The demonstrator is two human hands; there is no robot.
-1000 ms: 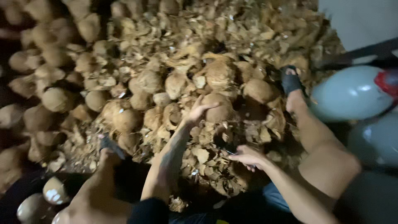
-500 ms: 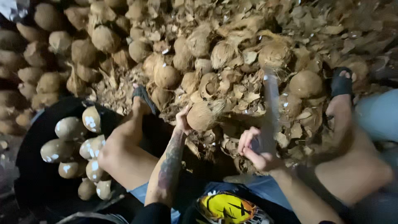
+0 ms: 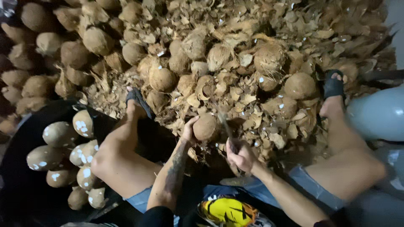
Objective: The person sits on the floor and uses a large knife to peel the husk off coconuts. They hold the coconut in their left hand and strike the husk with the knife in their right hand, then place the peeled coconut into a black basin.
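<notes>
My left hand [image 3: 188, 128] grips a brown husked coconut [image 3: 206, 126] in front of me, low between my knees. My right hand [image 3: 240, 154] is closed on the handle of a knife [image 3: 225, 124], whose blurred blade touches the coconut's right side. I sit with bare legs apart, my feet in dark sandals [image 3: 139, 98] [image 3: 333, 86] resting on the husk litter.
A big heap of brown coconuts [image 3: 160, 77] and torn husk pieces [image 3: 235, 88] fills the floor ahead. A black tub [image 3: 25, 126] at my left holds several peeled pale coconuts [image 3: 59, 134]. A grey rounded container [image 3: 378, 113] stands at the right edge.
My left hand has pulled the coconut from the heap toward me. My right hand has brought the knife down from upright onto the coconut. The view has tilted left and down.
</notes>
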